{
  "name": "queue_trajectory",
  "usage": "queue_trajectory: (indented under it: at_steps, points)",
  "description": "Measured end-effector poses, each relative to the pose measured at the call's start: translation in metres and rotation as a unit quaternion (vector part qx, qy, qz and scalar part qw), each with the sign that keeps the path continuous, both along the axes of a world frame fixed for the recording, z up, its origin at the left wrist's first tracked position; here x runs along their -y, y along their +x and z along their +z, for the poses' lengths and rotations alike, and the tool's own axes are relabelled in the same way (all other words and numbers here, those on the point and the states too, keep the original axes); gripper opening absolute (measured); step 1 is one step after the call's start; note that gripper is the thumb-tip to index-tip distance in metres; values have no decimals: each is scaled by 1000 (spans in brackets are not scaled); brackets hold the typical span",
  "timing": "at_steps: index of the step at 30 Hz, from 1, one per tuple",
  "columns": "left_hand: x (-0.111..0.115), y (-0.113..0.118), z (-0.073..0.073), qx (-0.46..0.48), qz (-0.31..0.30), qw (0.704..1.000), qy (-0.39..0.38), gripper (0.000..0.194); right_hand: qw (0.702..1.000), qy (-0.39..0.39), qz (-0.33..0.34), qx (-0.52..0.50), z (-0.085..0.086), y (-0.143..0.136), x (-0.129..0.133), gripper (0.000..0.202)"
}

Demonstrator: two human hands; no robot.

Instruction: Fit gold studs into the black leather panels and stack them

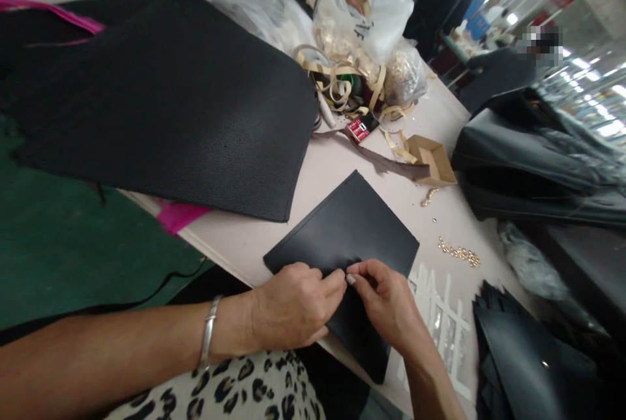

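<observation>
A smooth black leather-like panel [362, 218] lies at an angle across the table's front edge, its near corner jutting toward my lap. Over its middle, my left hand [298, 302] is closed, thumb and index finger pinched together. My right hand [384, 296] is pinched too, its fingertips almost meeting the left ones just above the panel. Whatever sits between the fingertips is too small and covered to make out. Small gold-coloured metal pieces [460, 252] are scattered on the table to the right of the panel.
Large black textured sheets [195, 107] cover the table's left. Behind stand a small cardboard box [430, 159], tangled tan strips [337, 81] and plastic bags [362, 22]. More black pieces [533, 355] are stacked at right, below a black bag-like item [538, 159]. People work in the background.
</observation>
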State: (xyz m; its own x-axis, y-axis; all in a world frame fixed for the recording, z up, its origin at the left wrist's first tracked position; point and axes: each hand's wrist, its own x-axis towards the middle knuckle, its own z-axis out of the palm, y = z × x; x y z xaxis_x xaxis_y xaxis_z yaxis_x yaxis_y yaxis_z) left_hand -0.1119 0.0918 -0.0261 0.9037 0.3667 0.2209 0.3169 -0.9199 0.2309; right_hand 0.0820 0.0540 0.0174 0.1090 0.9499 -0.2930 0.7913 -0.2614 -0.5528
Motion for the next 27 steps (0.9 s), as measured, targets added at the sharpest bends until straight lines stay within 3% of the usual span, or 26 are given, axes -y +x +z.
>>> queue_trajectory:
  at_steps: [9, 17, 23, 27]
  points:
    - [0, 0, -1, 14, 1, 1000, -11, 59, 996, -80, 34, 11, 8, 1, -17, 16]
    - [-2, -2, -1, 16, -15, 1000, -15, 41, 979, -178, 74, 63, 18, 3, -44, 9]
    - [-3, -2, 0, 13, -26, 998, -49, 37, 976, -171, 78, 106, 18, -1, -47, 7]
    - [-5, -1, -3, 10, -20, 997, -70, 38, 979, -184, 68, 50, 15, 9, -53, 5]
